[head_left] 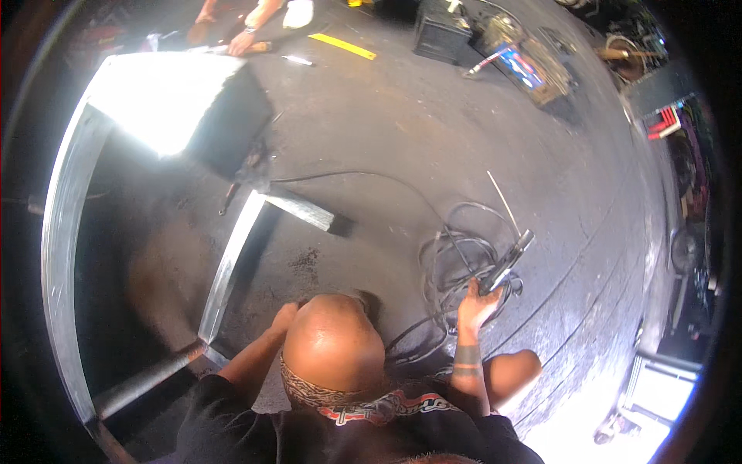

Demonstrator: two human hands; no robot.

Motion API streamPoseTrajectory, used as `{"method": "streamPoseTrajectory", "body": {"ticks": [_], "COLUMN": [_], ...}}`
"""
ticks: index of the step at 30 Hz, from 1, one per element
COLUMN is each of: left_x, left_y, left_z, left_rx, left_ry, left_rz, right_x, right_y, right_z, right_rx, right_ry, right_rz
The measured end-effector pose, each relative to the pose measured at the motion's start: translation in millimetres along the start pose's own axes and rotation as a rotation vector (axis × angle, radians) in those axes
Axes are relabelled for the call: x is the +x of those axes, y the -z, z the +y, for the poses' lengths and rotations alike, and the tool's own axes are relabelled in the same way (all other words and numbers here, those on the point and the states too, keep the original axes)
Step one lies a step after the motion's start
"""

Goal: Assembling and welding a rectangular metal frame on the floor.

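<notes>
My right hand (477, 309) grips a black welding electrode holder (504, 266). From the holder a thin, pale welding rod (504, 203) sticks out, pointing up and away to the left. A loosely coiled black cable (433, 271) lies on the floor under and beside that hand. My left hand (287, 317) is beside my bent knee, which hides its fingers, so I cannot see whether it holds anything. Just left of it stands a frame of square metal tube (232, 267), with a short piece of tube (300, 209) projecting to the right from its upper corner.
A glaring, light-coloured panel (154, 93) tops the frame's far end. Beyond it another person's hand (241, 42) rests on a long object. A yellow strip (342, 46), a black box (442, 32) and a cluttered tray (529, 73) lie farther off. Shelved clutter lines the right side.
</notes>
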State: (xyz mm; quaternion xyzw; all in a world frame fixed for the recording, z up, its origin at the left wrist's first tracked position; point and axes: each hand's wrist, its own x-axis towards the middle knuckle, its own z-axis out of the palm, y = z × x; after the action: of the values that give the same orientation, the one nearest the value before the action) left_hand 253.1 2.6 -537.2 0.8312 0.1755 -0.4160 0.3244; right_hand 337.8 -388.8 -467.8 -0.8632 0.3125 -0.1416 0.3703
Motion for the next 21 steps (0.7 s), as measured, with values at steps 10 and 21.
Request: {"method": "streamPoseTrajectory", "body": {"ticks": [10,21], "left_x": [-4,62], "left_y": [9,12], "left_z": [21,-27], "left_rx": [0.009,0.092], "left_ry": [-0.311,-0.372], "left_rz": [-0.001,0.186], "right_x": [0,-2], "right_y": [-4,-2], "right_z": [6,0], "right_rx": [0.044,-0.013], "right_ry": [0.054,-0.059], "right_rz": [0.089,0.024]}}
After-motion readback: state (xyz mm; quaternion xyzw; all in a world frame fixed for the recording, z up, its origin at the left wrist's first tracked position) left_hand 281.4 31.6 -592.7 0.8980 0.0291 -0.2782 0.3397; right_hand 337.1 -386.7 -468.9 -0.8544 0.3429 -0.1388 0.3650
